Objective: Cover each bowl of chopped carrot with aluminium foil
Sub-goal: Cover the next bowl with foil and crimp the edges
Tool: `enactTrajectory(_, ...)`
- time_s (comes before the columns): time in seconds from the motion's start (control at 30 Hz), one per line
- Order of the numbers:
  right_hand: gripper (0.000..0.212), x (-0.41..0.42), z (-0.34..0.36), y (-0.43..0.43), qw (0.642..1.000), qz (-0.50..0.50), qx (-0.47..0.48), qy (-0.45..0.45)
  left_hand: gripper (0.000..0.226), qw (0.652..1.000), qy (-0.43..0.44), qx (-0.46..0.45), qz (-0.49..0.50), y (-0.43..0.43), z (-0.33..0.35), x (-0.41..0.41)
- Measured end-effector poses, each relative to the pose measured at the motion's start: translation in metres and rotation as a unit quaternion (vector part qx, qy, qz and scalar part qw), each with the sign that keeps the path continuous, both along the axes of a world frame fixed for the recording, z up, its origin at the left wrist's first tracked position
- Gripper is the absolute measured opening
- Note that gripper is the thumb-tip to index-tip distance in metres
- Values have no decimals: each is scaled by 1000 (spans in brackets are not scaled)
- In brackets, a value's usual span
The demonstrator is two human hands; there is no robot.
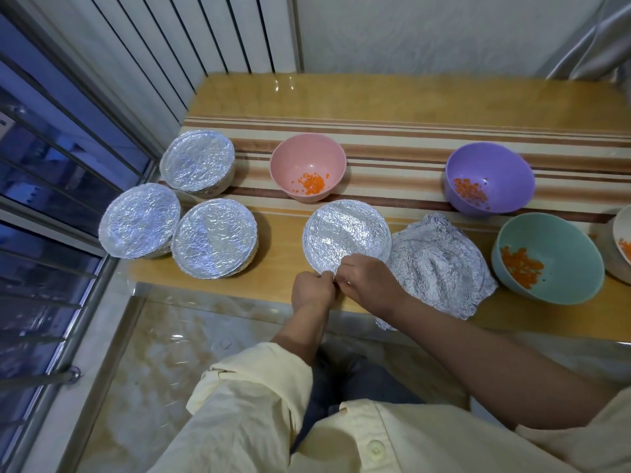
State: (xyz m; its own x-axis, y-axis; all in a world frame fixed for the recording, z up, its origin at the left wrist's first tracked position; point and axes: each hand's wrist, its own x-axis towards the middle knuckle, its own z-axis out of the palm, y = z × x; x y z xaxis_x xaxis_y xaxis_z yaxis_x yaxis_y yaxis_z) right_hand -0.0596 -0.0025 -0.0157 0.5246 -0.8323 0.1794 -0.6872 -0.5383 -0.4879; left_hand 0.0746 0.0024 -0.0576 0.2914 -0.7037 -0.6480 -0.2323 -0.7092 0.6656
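— Which step is this?
— Crimping. The round bowl under crinkled silver foil [346,233] sits near the glossy yellow table's [280,240] front edge, with the left hand [312,290] and right hand [370,278] both pinching foil at its near rim.
— And next?
— Probably a sheet from the crumpled loose foil pile [440,264], for the open pink plastic bowl [308,165].

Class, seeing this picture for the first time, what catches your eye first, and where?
Three foil-wrapped bowls shine in a cluster at the table's left end. At the near edge the left hand and right hand pinch the foil on a fourth bowl. Behind and right of it, pink bowl, purple bowl and teal bowl stand open, showing orange carrot.
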Motion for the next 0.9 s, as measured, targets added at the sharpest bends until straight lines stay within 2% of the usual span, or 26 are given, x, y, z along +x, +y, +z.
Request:
enactTrajectory(0.13, 15, 1, 0, 0, 1000, -6, -7, -9, 53, 1000, -17, -6, -16, 3, 22, 2)
enactTrajectory(0.3, 10, 6, 1, 0, 1000, 11, 13, -3, 53, 997, -68, -10, -48, -3, 22, 14)
enactTrajectory(0.43, 27, -5, 5, -1, 999, 47, -7, 23, 51, 994, -83, 1, -73, -14, 17, 31)
enactTrajectory(0.57, 26, -3, 3, 1, 997, 39, -33, 50, 47, 993, -83, -6, -79, -15, 21, 36)
enactTrajectory(0.73, 22, 3, 1, -2, 997, 29, -31, 57, 58, 997, -63, -38, -11, 4, 33, 29)
enactTrajectory(0.9, 23, 6, 5, -2, 996, 37, -40, 65, 31, 995, -35, -36, 89, 15, 36, 12)
